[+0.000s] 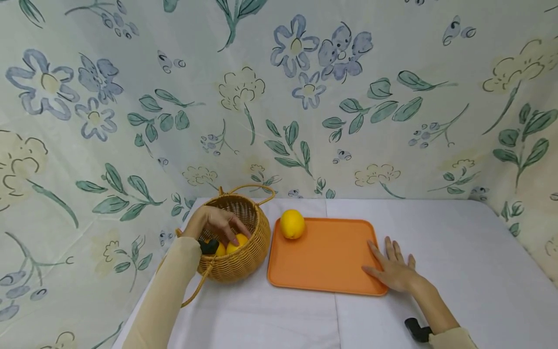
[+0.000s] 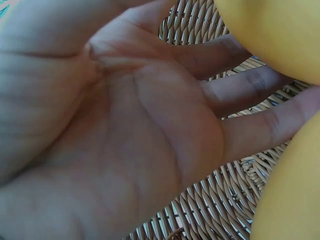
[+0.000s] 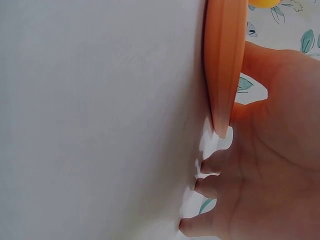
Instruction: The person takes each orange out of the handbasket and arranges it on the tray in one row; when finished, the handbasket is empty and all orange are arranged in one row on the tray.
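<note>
My left hand (image 1: 221, 224) reaches down into a wicker basket (image 1: 246, 264), its fingers extended against a lemon (image 1: 239, 241). In the left wrist view, the fingers (image 2: 255, 85) pass between that upper lemon (image 2: 280, 35) and a lower one (image 2: 292, 195), with the palm apart from both. A single lemon (image 1: 292, 224) sits in the upper left corner of an orange tray (image 1: 324, 257). At the tray's right edge, my right hand (image 1: 394, 271) lies spread: thumb and index finger rest on the rim, while the other fingertips (image 3: 197, 227) touch the tablecloth.
A white cloth (image 1: 457, 257) covers the table. Behind it hangs a floral curtain (image 1: 305, 111), which also runs along the left side. The basket's looped handles (image 1: 267, 194) stick out at its back and front, close to the tray's left side.
</note>
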The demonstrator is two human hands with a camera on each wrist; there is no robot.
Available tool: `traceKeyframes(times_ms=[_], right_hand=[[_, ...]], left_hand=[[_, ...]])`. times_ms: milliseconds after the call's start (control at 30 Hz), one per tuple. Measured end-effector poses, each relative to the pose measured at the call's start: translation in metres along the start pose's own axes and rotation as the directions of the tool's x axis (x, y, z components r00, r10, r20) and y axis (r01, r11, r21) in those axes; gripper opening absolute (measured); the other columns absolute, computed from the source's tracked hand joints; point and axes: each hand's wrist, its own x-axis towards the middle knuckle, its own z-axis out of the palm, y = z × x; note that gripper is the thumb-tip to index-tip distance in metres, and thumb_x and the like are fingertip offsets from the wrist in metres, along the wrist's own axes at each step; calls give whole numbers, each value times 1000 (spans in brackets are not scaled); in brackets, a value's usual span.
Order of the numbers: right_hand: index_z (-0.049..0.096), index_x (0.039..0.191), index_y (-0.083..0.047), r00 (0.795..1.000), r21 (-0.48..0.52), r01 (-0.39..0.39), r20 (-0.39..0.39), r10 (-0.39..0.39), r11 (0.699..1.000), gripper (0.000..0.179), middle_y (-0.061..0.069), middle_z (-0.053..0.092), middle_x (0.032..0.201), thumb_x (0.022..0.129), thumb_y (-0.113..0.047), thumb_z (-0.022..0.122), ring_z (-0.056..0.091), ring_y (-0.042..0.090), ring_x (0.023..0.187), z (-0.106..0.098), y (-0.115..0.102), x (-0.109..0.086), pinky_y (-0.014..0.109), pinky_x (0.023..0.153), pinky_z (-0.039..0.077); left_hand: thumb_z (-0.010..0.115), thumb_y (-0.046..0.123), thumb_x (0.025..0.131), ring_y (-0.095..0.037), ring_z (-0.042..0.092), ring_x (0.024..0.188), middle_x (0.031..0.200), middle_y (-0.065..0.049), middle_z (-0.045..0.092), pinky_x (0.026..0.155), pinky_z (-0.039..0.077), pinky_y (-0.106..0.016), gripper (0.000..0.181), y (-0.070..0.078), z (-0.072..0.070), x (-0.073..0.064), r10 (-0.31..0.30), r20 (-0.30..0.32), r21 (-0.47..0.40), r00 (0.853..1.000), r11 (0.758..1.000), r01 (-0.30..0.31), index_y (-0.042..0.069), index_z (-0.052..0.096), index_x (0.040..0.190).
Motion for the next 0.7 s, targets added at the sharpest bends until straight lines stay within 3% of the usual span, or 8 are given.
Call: traceKeyframes(times_ms=[167, 267, 467, 700], right_hand=[[19, 164, -5, 1000, -9, -1, 10, 1, 1000, 95, 42, -13, 163, 98, -62, 57, -14, 64, 149, -3, -3, -1, 86, 106, -17], [20, 165, -9, 1000, -2, 4, -5, -4, 1000, 94, 40, -13, 165, 97, -64, 57, -15, 62, 151, 0, 1, 1, 86, 107, -17], [17, 167, -17, 999, -10, 24, -30, -24, 1000, 103, 36, -15, 167, 92, -80, 48, -16, 59, 152, 12, 20, 10, 86, 105, -19], [16, 167, -20, 998, -13, 37, -42, -38, 999, 110, 37, -12, 166, 86, -87, 47, -14, 61, 152, 18, 28, 17, 87, 103, -19]], left_hand=[[69, -3, 95, -20, 72, 91, 142, -13, 61, 85, 63, -35, 49, -1, 0, 2, -3, -42, 9, 999, 1000, 3, 9, 64, 142], [71, -3, 93, -19, 71, 87, 141, -11, 62, 83, 64, -35, 48, -2, 1, 1, 15, -58, 28, 998, 1000, -13, 8, 66, 139], [74, -1, 92, -18, 72, 85, 138, -8, 65, 80, 64, -34, 46, -4, 2, -1, 44, -88, 42, 995, 998, -40, 11, 69, 137], [74, 2, 93, -18, 72, 87, 136, -8, 68, 79, 64, -33, 45, -4, 1, -6, 85, -114, 52, 990, 996, -79, 12, 69, 137]])
